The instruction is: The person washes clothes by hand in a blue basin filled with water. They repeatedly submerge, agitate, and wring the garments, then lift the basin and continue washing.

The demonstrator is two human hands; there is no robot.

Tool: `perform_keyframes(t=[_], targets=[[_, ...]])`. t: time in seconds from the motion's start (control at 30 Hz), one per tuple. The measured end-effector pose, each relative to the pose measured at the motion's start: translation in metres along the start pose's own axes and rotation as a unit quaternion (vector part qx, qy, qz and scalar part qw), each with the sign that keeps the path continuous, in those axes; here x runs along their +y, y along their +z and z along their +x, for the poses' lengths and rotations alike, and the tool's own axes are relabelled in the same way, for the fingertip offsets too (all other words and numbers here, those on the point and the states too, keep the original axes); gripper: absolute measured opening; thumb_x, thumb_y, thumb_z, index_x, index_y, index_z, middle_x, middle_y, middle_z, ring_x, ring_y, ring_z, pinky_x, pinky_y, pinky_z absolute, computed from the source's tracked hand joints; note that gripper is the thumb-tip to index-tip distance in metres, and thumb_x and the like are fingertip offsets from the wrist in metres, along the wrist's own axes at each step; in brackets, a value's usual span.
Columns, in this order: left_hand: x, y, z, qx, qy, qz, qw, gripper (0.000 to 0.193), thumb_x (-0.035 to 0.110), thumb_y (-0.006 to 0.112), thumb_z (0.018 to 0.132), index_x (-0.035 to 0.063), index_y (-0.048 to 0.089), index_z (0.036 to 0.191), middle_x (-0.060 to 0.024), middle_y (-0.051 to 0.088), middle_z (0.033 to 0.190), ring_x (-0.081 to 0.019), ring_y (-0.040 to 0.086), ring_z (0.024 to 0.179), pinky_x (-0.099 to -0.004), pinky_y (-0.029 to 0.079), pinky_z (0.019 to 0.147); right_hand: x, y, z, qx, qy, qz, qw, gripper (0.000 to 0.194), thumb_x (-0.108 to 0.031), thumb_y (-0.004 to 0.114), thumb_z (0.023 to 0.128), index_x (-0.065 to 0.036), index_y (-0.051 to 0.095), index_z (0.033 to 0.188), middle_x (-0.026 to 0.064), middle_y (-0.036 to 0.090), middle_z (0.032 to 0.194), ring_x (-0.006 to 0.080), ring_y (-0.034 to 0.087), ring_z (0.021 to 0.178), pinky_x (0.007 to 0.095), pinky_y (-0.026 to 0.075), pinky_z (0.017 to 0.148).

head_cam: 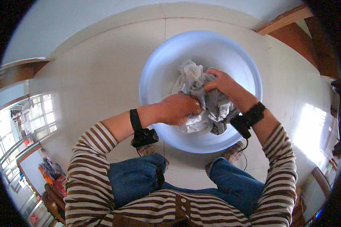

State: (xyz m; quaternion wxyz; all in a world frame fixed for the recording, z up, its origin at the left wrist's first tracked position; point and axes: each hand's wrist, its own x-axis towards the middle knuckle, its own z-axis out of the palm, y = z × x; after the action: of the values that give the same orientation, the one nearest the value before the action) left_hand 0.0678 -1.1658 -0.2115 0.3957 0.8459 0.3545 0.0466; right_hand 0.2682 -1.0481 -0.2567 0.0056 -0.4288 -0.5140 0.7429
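A large pale-blue basin (150,82) stands on the floor between my feet. Inside it lies a bunched heap of grey and whitish cloth (191,78), wrinkled and partly glossy. My left hand (184,107) is closed in a fist on the front left of the heap, gripping a fold. At the heap's upper right, my right hand (220,82) clasps another bunch, thumb and fingers curled into the fabric. Both hands are over the basin, a short way apart. A darker grey end of cloth (218,128) hangs low near the basin's front wall.
Light floor tiles (102,76) surround the basin, with a wall (102,22) beyond. Brown wooden furniture (292,39) is at the upper right. Black devices are strapped to both wrists; a thin cable (245,161) trails from the right one. Bright windows (42,110) show at the left.
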Motion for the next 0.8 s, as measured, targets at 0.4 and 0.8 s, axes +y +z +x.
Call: perform_keyframes(t=[0.4, 0.8], targets=[[0.040, 0.040, 0.004, -0.101, 0.129, -0.022, 0.986, 0.019, 0.010, 0.059, 0.063, 0.0075, 0.057, 0.082, -0.0097, 0.055, 0.081, -0.0337, 0.059, 0.083, -0.0453, 0.049, 0.070, -0.051, -0.012, -0.044, 0.147, -0.154, -0.280, 0.936, 0.018, -0.014, 0.064, 0.074, -0.012, 0.058, 0.091, -0.0006, 0.051, 0.076, 0.0150, 0.054, 0.075, 0.0292, 0.044, 0.068], [-0.032, 0.004, 0.023, 0.246, -0.112, 0.108, 0.957, 0.035, 0.006, 0.058, 0.074, 0.0100, 0.057, 0.109, -0.0137, 0.055, 0.113, -0.0363, 0.053, 0.105, -0.0468, 0.047, 0.085, 0.041, 0.029, -0.068, 0.020, -0.224, -0.612, 0.759, 0.017, -0.016, 0.059, 0.077, -0.013, 0.064, 0.093, 0.0084, 0.056, 0.092, 0.0290, 0.055, 0.095, 0.0451, 0.045, 0.082]])
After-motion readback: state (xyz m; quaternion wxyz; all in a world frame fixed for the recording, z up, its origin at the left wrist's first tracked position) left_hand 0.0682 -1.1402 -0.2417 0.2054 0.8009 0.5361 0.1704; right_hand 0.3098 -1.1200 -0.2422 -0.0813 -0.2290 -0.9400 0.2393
